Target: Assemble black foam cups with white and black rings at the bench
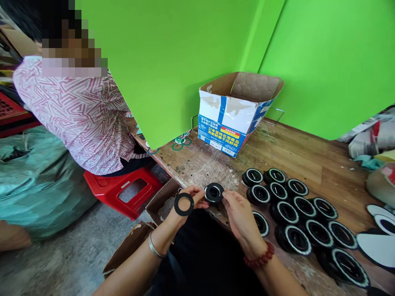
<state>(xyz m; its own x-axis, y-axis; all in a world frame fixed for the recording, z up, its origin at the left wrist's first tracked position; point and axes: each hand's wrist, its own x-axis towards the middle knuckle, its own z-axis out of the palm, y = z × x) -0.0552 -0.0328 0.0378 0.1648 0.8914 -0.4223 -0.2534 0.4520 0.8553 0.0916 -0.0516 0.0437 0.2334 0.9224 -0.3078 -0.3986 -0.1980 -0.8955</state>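
Over the table's front edge, both hands hold a small black round piece (214, 193) with a dark hole in its middle. My left hand (197, 198) grips it from the left with closed fingers. From the other side, my right hand (236, 205) pinches its rim between thumb and fingers. A flat black ring (184, 213) lies against the back of my left hand near the wrist; how it stays there I cannot tell. Right of my right hand, a black ring stack (261, 224) with a whitish edge sits partly hidden behind the wrist.
Several similar ring stacks (291, 240) stand in rows on the wooden table (212, 160). A blue and white carton (228, 123) stands by green panels (179, 61). White discs (376, 248) lie far right. A co-worker (77, 111) sits left on a red stool (123, 193). An open cardboard box (154, 201) is below the edge.
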